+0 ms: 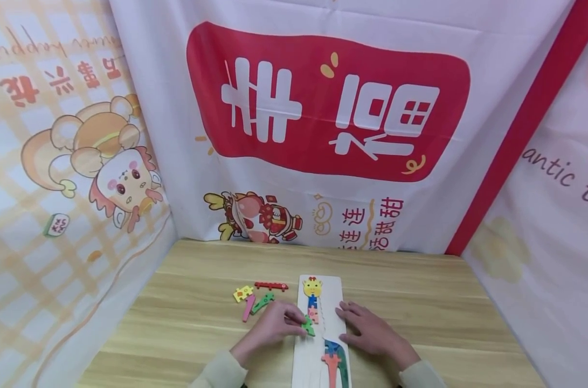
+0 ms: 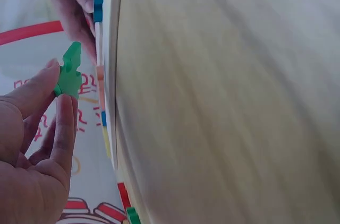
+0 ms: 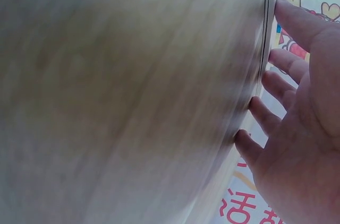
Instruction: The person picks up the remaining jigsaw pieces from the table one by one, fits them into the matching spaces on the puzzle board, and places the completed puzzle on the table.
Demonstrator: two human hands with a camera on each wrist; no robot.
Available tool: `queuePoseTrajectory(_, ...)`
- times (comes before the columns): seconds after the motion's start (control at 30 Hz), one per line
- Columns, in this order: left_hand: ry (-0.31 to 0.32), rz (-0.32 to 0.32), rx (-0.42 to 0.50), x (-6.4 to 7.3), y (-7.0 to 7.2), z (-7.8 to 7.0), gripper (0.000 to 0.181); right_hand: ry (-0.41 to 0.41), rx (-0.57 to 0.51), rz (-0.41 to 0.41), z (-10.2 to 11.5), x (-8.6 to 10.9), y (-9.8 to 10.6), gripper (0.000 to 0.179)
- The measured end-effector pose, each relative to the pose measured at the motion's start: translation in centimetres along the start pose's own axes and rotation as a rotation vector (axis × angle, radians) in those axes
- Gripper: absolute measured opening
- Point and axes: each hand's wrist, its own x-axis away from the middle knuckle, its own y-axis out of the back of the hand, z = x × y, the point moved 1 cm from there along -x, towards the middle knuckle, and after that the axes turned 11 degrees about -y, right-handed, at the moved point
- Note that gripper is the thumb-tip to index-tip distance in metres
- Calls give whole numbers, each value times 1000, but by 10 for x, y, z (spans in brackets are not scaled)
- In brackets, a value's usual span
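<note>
A pale wooden puzzle board (image 1: 333, 296) lies lengthwise on the table, with a giraffe shape on it. At its far end sits a yellow giraffe-head piece (image 1: 312, 288), followed by a blue piece (image 1: 313, 302) and a salmon piece (image 1: 313, 316). My left hand (image 1: 274, 326) pinches a green puzzle piece (image 2: 69, 78) between thumb and fingers, just over the board's left part. Fingers spread, my right hand (image 1: 373, 331) touches the board's right edge. Nearer me, a blue piece (image 1: 331, 347), an orange piece (image 1: 331, 363) and a dark green piece (image 1: 343, 366) lie in the board.
Left of the board, several loose pieces lie on the wooden table (image 1: 177, 323): a red one (image 1: 271, 285), a yellow one (image 1: 243, 293), a green one (image 1: 263, 303) and a pink one (image 1: 248, 309). Printed cloth (image 1: 323, 188) hangs behind the table and along both sides.
</note>
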Motion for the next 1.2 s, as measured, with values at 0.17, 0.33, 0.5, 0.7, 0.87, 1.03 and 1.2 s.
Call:
queuePoseTrajectory(0.17,-8,17,-7,-6,-8,-4,20,6,-9,-9,1,0,1,70)
queuePoseTrajectory(0.33,-1,21,-59,-11,-15,-9,18,9,-5,-15,1,0,2,70)
queuePoseTrajectory(0.5,-9,26,-83,-14,-20,-11,19,2,-6,-10,2,1,3,70)
queuePoseTrajectory(0.7,10,24,-121,-16,-22,-7,22,-2,-11,0,2,1,3,70)
queuePoseTrajectory(0.87,10,21,-152,-16,-23,-5,26,8,-8,-5,2,1,1,70)
queuePoseTrajectory(1.03,12,23,-199,-15,-24,-4,27,8,-9,-6,2,0,0,70)
queuePoseTrajectory(1.2,10,37,-234,-14,-24,-5,26,5,-14,-2,1,-1,-1,69)
